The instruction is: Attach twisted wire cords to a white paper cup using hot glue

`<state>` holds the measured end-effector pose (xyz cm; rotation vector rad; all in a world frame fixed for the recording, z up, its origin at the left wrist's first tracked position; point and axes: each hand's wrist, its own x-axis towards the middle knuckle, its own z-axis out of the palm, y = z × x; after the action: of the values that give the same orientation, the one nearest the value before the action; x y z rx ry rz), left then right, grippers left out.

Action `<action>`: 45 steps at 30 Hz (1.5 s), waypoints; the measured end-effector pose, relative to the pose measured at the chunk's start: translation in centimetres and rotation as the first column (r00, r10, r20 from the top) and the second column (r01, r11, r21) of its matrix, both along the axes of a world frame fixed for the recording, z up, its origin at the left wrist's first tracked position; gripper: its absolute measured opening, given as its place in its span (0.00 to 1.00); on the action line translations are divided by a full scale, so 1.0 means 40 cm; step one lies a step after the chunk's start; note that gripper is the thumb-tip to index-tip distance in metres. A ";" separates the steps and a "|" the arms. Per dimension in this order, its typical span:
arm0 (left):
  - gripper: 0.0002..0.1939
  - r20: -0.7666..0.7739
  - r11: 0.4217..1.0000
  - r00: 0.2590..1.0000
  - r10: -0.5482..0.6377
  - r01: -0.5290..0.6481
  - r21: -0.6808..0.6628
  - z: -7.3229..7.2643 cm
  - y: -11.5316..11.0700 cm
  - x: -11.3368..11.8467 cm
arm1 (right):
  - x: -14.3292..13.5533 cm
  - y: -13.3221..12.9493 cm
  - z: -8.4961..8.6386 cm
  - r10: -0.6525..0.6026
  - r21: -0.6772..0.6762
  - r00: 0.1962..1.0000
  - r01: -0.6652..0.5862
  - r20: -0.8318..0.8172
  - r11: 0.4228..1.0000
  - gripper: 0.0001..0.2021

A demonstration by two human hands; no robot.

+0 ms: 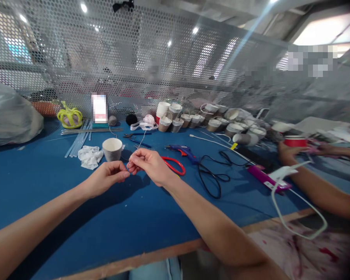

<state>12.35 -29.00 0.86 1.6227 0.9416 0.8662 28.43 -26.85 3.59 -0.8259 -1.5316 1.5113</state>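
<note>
My left hand (114, 173) and my right hand (144, 161) meet just in front of a paper cup (112, 150), fingertips pinched close together. Between them is a thin strand, too fine to make out well. A pale length of yarn (142, 139) rises from the right fingers toward the back of the table. The cup stands upright, white inside and grey around the outside, and neither hand touches it. Behind my right wrist lie red-handled scissors (176, 166), partly covered by it. A crumpled white cloth or tissue (90, 156) rests left of the cup.
A blue glue gun (182, 151) with a black cord lies to the right. Farther right are a magenta glue gun (266, 179) and a co-worker's hand (287, 154) at a red cup (295, 141). Wrapped cups (214, 124), pliers (137, 142), glue sticks (79, 140) and a phone (99, 109) line the back.
</note>
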 end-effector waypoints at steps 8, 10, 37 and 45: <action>0.10 0.050 0.996 0.996 0.074 -0.077 0.053 0.001 -0.014 0.008 | 0.004 -0.001 0.005 0.033 -0.005 0.995 -0.033 -0.097 0.999 0.08; 0.10 0.063 0.995 0.995 0.072 -0.076 0.066 0.001 -0.014 0.009 | 0.003 -0.003 0.006 0.037 0.001 0.994 -0.037 -0.104 0.999 0.08; 0.15 -0.172 0.977 0.963 -0.208 0.211 0.003 0.017 -0.023 0.011 | 0.034 0.025 0.024 -0.095 0.080 0.995 0.095 -0.008 0.992 0.07; 0.13 -0.192 0.994 0.975 -0.107 0.107 -0.009 0.029 -0.011 0.002 | 0.007 0.019 0.010 -0.013 0.161 0.918 -0.056 0.397 0.985 0.08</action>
<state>12.41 -29.43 2.01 1.7647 0.9766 0.6443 28.73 -26.11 3.97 -1.0639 -1.9401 1.2545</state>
